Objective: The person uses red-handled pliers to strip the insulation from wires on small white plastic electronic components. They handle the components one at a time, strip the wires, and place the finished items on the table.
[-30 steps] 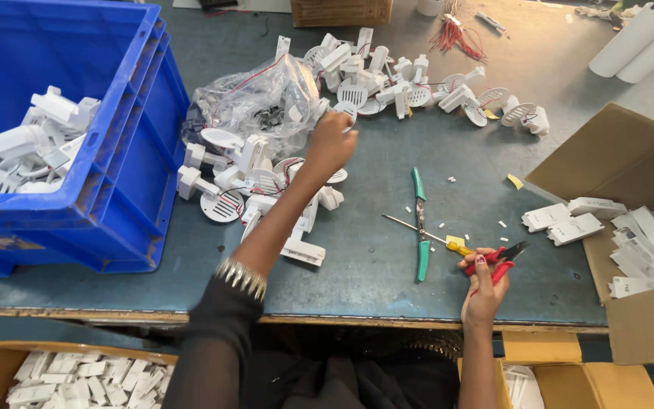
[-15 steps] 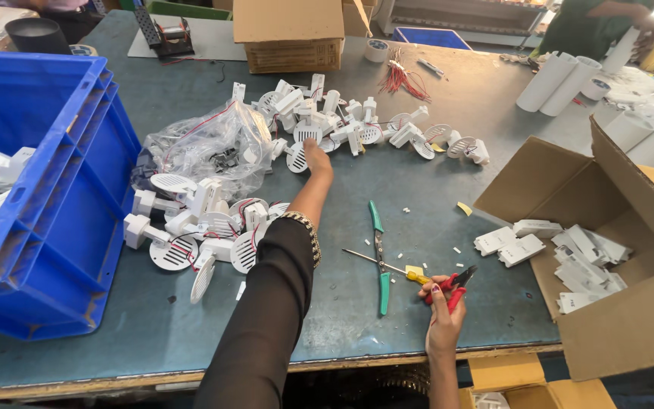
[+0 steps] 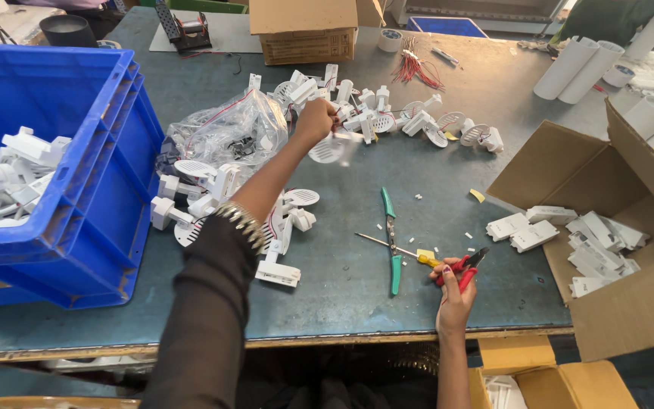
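Left hand is stretched out to the far middle of the grey-green table, fingers closed around a white plastic part with a round slotted disc, lifted just off the surface next to the far scatter of similar white parts (motion blur on the disc, so exact grip points are hard to read). Right hand rests at the near edge, wrapped tight around red-handled cutters, tips pointing far-right, probably parked there so the tool is ready once a part arrives. Just left of it lie green-handled tweezers and a yellow-handled screwdriver, crossing each other, within easy reach. A clear plastic bag with wires and dark bits sits left of the raised part; more white parts are piled near the forearm. Big blue crate on the left holds other white pieces; open cardboard box on the right holds flat white covers, looks like sorted stock on each side. Small white scraps dot the table between the tools and the box. Red wires lie far back by a smaller carton.
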